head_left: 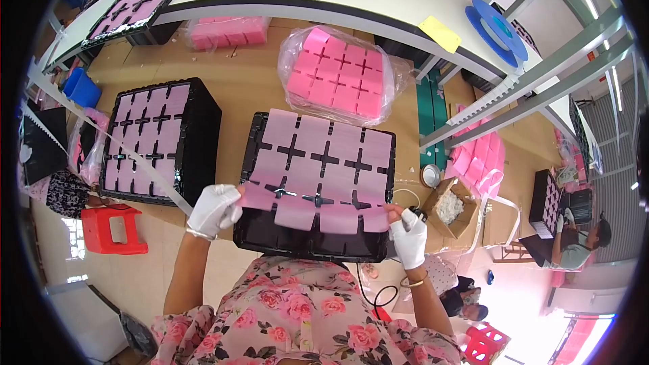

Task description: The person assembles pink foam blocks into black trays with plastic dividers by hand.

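In front of me lies a black moulded plastic tray (297, 240), part of it covered by a thin pink sheet (312, 136) with cross-shaped cutouts. Black cross-shaped ribs poke through the far cutouts, while the near flaps of the sheet hang lifted above the tray. My left hand (215, 211), in a white glove with bare fingertips, pinches the sheet's near left edge. The near right edge is pinched by my right hand (409, 238), also gloved in white, with a bangle on the wrist.
A stack of black trays with pink sheets (150, 136) stands at the left. Beyond my tray, clear plastic wraps a pile of pink sheets (338, 73). A cardboard box (447, 211) of white scraps and a small round tin (430, 176) sit at the right. Co-workers are nearby.
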Action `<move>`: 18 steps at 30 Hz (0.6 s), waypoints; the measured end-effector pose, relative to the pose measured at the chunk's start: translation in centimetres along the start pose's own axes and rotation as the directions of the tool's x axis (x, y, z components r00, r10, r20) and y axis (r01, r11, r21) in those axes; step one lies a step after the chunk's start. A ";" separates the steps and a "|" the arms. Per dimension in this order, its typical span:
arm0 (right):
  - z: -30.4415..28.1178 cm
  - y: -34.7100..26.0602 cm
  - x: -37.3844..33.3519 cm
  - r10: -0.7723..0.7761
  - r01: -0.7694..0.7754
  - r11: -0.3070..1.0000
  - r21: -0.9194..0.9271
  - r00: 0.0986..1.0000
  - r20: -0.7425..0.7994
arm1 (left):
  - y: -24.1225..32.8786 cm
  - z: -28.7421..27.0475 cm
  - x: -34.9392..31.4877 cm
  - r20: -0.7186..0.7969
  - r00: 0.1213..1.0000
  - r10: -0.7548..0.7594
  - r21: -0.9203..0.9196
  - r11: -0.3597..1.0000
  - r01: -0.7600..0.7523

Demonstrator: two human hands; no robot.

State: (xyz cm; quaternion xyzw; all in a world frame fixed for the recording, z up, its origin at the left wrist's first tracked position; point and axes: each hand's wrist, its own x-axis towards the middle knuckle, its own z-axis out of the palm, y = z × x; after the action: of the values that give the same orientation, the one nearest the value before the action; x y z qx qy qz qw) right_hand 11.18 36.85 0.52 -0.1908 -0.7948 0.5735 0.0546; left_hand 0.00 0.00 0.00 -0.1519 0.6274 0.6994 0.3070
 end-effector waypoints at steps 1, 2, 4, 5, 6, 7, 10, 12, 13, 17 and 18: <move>0.0 -0.1 0.1 0.004 -0.004 1.000 0.004 1.000 -0.008 | -0.1 0.0 -0.1 -0.016 0.999 0.035 0.019 0.999 -0.035; 0.1 0.0 0.0 0.008 -0.007 1.000 0.008 1.000 -0.016 | -0.2 0.0 -0.3 -0.031 0.997 0.070 0.039 0.997 -0.069; 0.4 1.4 0.4 -0.003 0.002 0.998 -0.060 1.000 -0.009 | 0.0 0.7 0.1 -0.032 0.997 0.065 0.151 0.987 -0.060; 0.6 2.0 0.4 -0.004 0.005 0.991 -0.131 1.000 0.007 | -0.1 1.1 0.2 -0.041 0.998 0.052 0.256 0.966 -0.040; 0.6 2.1 0.0 -0.033 0.034 0.980 -0.197 0.999 0.005 | -0.4 1.4 -0.2 -0.071 0.997 0.007 0.268 0.963 0.012; 0.6 2.3 -0.4 -0.026 0.027 0.980 -0.198 1.000 0.007 | -1.0 1.5 -0.5 -0.072 0.997 0.000 0.267 0.963 0.019; 0.6 2.6 -1.7 -0.067 0.067 0.963 -0.262 0.998 0.008 | -3.0 1.4 -1.3 -0.101 0.994 -0.030 0.278 0.959 0.057; 0.7 2.8 -2.5 -0.064 0.064 0.959 -0.276 0.998 0.011 | -3.6 1.5 -2.0 -0.116 0.992 -0.051 0.277 0.957 0.082; 0.8 2.8 -2.8 -0.068 0.068 0.955 -0.288 0.998 0.012 | -3.9 1.5 -2.2 -0.131 0.989 -0.065 0.276 0.956 0.099; 1.0 3.3 -3.3 -0.050 0.053 0.966 -0.252 0.999 0.021 | -5.0 0.8 -2.7 -0.169 0.983 -0.073 0.276 0.954 0.119; 1.1 3.4 -3.5 -0.048 0.052 0.966 -0.252 0.999 0.023 | -5.0 0.8 -2.8 -0.171 0.982 -0.075 0.275 0.954 0.121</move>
State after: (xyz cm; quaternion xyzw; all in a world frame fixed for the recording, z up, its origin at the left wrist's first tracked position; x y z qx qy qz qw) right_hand 14.88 35.53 -2.57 -0.1713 -0.8663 0.4677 0.0379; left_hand 5.36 0.20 -2.15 -0.1922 0.7354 0.5715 0.3091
